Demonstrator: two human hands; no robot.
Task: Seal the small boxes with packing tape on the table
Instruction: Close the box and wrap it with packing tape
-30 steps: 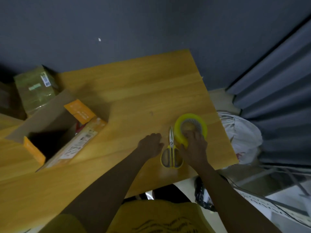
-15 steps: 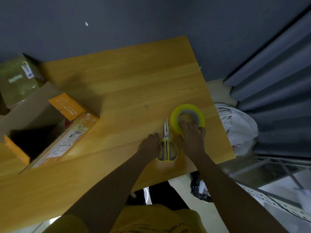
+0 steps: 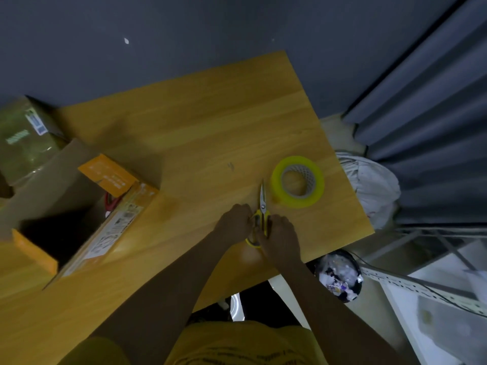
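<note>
Far left: a green wrapped box (image 3: pixel 25 139) sat at the table's back corner, and just beside it an open cardboard carton (image 3: pixel 66 206) with orange flaps, unsealed, lying at the left of the wooden table (image 3: pixel 184 122).

Centre: the left hand (image 3: pixel 233 219) lay against the left handle of the yellow-handled scissors (image 3: pixel 261 217), fingers curled; whether it truly gripped could not be told. The right hand (image 3: pixel 280 237) had left the tape roll since half a second before and now covered the scissors' handles from the right, fingers curled over them, apparently holding. Blades closed, pointing away from the person.

Right: the yellow tape roll (image 3: pixel 297 181) lay flat and free, just beside the blade tips.

Judgement: attention shifted from tape to scissors, so no tape is drawn yet and sealing has not begun.

Room: broad bare wood lay between carton and scissors, ample for bringing a box over. The roll sat near the table's right edge, the hands near the front edge; a bin (image 3: pixel 340 277) stood below that corner, so a nudged roll could drop.
</note>
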